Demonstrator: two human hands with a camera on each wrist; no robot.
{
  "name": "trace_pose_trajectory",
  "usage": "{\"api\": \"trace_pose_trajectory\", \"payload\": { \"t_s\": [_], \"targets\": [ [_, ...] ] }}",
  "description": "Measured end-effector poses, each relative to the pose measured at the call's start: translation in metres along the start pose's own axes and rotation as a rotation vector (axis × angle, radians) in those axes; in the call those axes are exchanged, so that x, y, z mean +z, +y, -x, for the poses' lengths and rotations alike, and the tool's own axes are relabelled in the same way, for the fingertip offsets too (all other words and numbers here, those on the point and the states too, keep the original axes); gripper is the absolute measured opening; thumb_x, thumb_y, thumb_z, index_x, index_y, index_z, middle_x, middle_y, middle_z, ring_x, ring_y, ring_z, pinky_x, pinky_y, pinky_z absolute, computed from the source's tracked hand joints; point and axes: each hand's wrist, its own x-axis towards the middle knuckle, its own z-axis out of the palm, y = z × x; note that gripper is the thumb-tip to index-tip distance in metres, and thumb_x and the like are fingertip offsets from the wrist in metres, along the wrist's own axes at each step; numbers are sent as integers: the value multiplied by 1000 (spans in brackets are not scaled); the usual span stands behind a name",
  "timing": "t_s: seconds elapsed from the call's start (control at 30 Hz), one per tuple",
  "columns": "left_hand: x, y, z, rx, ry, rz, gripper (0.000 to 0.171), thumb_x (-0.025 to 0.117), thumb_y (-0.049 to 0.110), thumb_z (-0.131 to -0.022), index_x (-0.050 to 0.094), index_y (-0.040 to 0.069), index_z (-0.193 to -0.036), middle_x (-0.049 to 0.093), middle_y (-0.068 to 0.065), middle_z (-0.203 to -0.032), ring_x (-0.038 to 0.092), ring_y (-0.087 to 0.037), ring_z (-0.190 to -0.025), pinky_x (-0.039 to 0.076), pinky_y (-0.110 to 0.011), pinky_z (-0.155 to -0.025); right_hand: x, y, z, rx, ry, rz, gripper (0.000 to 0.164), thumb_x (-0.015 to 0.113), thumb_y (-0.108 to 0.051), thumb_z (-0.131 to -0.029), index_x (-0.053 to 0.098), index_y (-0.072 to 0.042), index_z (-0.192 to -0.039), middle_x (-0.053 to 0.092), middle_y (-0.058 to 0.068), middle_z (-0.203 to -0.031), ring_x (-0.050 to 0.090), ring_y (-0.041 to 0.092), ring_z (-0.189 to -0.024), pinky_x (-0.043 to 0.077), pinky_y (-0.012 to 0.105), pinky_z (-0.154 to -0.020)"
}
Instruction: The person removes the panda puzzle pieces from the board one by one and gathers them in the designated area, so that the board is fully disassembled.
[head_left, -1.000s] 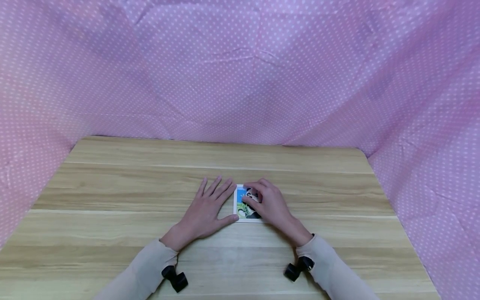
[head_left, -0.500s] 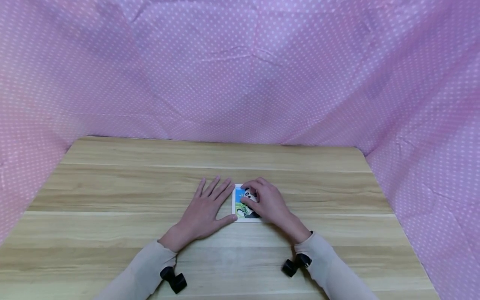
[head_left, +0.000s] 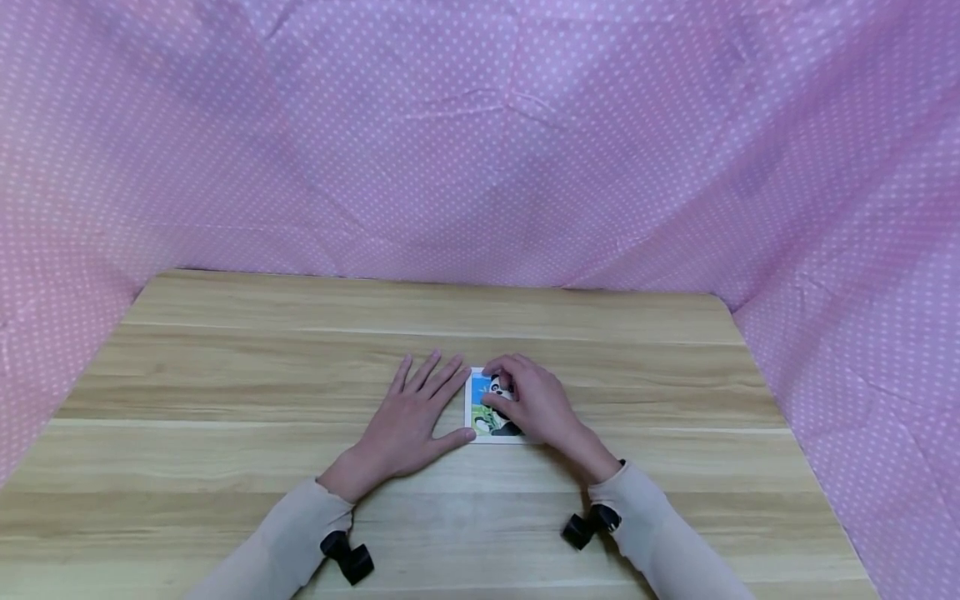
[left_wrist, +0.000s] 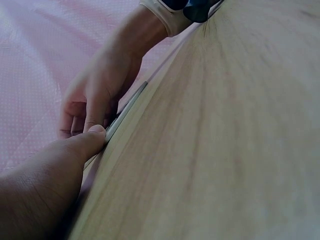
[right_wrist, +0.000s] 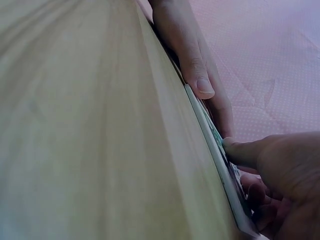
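A small flat picture board [head_left: 482, 421] with a white border lies on the table, showing a panda, blue sky and green plants. My left hand [head_left: 405, 421] rests palm down at its left side, fingers spread, with the thumb at the near left corner and a fingertip by the far left one. Over the right part of the picture is my right hand [head_left: 538, 404], fingers bent, thumb and forefinger apart and lowered to the panda. The right wrist view has that thumb [right_wrist: 240, 150] against the board's face. Whether it pinches a separate piece is hidden.
A wood-grain table [head_left: 247, 358] spreads around both hands. Pink dotted cloth [head_left: 480, 167] hangs behind it and along both sides. Black wrist devices [head_left: 348, 558] sit at the light sleeves.
Both hands keep the same places on and beside the picture board. The whole head view has shifted very slightly; nothing was taken up or let go.
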Motion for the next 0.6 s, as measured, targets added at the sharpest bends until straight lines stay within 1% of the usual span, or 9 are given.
{"api": "trace_pose_trajectory", "payload": {
  "t_s": [0.2, 0.3, 0.47, 0.6],
  "targets": [
    [-1, 1, 0, -9, -16, -1, 91, 59, 70, -105, 38, 15, -175, 31, -7, -182, 17, -36, -171, 1, -67, -137, 2, 0, 1, 29, 25, -41, 36, 90, -20, -96, 73, -12, -126, 63, -2, -95, 53, 10, -74, 44, 27, -63],
    [-3, 1, -1, -19, -32, -11, 92, 60, 69, -104, 37, 16, -175, 29, -5, -183, 15, -35, -172, -1, -66, -137, 4, 1, 2, 44, 52, -66, 37, 92, -19, -94, 73, -13, -125, 65, -1, -101, 53, 10, -74, 44, 26, -62],
    [-2, 1, -1, -14, -28, -4, 91, 59, 69, -105, 37, 14, -175, 30, -6, -183, 17, -36, -171, 1, -67, -137, 7, 4, 4, 57, 98, -86, 39, 94, -19, -91, 75, -14, -124, 68, 2, -112, 51, 9, -72, 41, 27, -61],
    [-3, 1, 0, -15, -32, -4, 92, 59, 69, -105, 37, 14, -175, 30, -6, -183, 17, -36, -171, 1, -67, -137, 9, 6, 4, 56, 111, -97, 38, 95, -20, -91, 75, -15, -123, 69, 0, -111, 50, 8, -69, 39, 27, -59]
  ]
}}
